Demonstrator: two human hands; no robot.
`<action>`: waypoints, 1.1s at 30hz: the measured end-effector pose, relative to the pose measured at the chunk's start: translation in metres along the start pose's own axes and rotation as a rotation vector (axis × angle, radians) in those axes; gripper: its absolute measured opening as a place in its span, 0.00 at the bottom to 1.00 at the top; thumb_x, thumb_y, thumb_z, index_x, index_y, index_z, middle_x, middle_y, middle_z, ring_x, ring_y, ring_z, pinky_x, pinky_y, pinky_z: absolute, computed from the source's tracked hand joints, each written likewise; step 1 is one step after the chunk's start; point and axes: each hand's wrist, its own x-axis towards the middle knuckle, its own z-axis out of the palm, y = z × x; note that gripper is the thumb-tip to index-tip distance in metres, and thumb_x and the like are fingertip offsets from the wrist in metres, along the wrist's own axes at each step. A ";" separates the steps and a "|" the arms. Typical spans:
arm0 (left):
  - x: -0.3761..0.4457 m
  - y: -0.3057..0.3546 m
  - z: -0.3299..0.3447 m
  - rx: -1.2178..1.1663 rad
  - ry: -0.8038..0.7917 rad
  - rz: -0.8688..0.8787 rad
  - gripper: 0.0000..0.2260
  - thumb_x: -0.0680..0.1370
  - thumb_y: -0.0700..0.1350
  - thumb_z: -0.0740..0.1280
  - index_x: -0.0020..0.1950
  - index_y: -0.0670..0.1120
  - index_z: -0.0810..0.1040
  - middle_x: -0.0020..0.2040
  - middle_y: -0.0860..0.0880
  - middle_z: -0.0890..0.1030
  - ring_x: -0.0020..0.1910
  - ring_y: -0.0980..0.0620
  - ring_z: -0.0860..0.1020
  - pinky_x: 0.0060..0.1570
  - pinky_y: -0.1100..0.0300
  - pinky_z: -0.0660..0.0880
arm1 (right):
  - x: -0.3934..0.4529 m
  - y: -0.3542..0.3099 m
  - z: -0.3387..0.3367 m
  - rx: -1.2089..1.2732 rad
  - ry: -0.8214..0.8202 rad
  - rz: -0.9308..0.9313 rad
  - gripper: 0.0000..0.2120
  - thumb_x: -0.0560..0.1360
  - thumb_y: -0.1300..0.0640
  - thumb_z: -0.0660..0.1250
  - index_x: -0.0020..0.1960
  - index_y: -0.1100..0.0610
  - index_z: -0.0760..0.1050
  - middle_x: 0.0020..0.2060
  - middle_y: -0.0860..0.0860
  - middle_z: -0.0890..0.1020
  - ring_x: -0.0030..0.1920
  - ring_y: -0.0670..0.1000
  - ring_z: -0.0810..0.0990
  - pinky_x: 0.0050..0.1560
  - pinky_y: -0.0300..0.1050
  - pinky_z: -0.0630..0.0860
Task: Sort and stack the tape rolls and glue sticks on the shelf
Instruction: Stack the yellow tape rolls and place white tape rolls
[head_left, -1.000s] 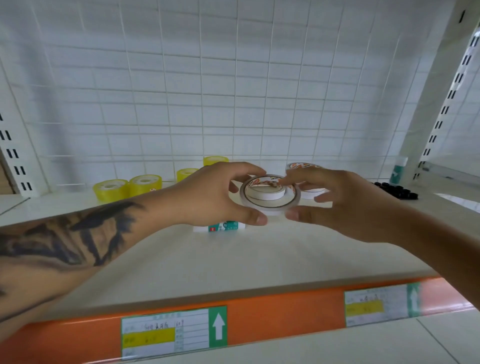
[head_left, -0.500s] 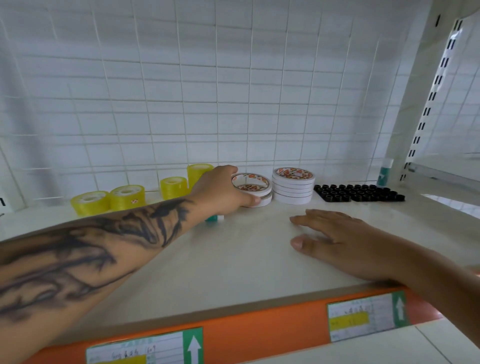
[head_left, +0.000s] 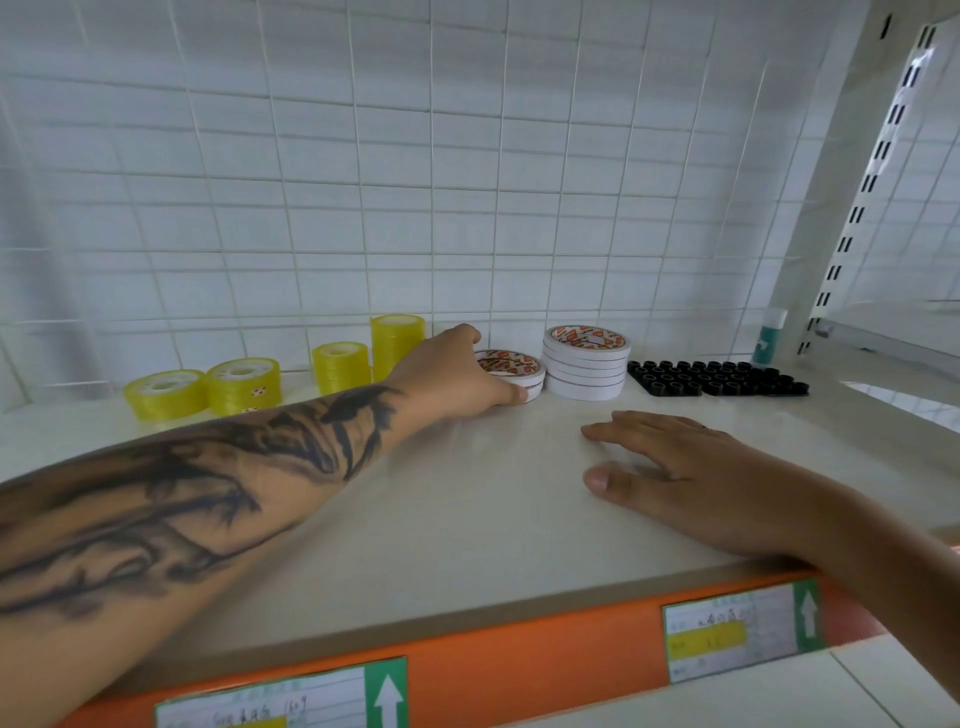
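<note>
Reaching to the back of the shelf (head_left: 467, 499), the left hand (head_left: 452, 374) gripped a short stack of white tape rolls (head_left: 511, 370), thumb pressed to its front edge, fingers curled behind. This stack stood just beside a taller white stack (head_left: 586, 364). Yellow tape rolls (head_left: 202, 389) sat further left. The right hand (head_left: 675, 467) lay flat on the shelf, fingers spread, holding nothing.

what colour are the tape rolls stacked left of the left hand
Translucent yellow: the yellow tape rolls show best in the head view, the only one.
</note>
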 end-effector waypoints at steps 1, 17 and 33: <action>-0.001 0.002 0.000 0.001 -0.005 -0.001 0.45 0.69 0.63 0.77 0.80 0.50 0.63 0.76 0.51 0.70 0.71 0.48 0.72 0.61 0.57 0.74 | 0.000 0.000 0.000 0.003 0.001 0.003 0.37 0.70 0.22 0.48 0.77 0.29 0.53 0.81 0.36 0.52 0.80 0.43 0.49 0.80 0.49 0.48; -0.048 -0.035 -0.061 0.359 -0.006 0.192 0.27 0.73 0.64 0.72 0.70 0.58 0.72 0.62 0.56 0.77 0.63 0.50 0.75 0.58 0.55 0.73 | 0.001 -0.001 0.002 0.016 0.038 0.002 0.36 0.71 0.23 0.51 0.77 0.30 0.56 0.79 0.35 0.56 0.79 0.42 0.53 0.79 0.47 0.50; -0.069 -0.078 -0.075 0.311 -0.172 0.266 0.07 0.79 0.51 0.70 0.56 0.56 0.83 0.50 0.55 0.82 0.42 0.60 0.77 0.48 0.59 0.76 | 0.003 -0.003 0.004 0.059 0.094 0.023 0.38 0.66 0.19 0.54 0.74 0.30 0.64 0.77 0.37 0.64 0.74 0.43 0.64 0.76 0.51 0.61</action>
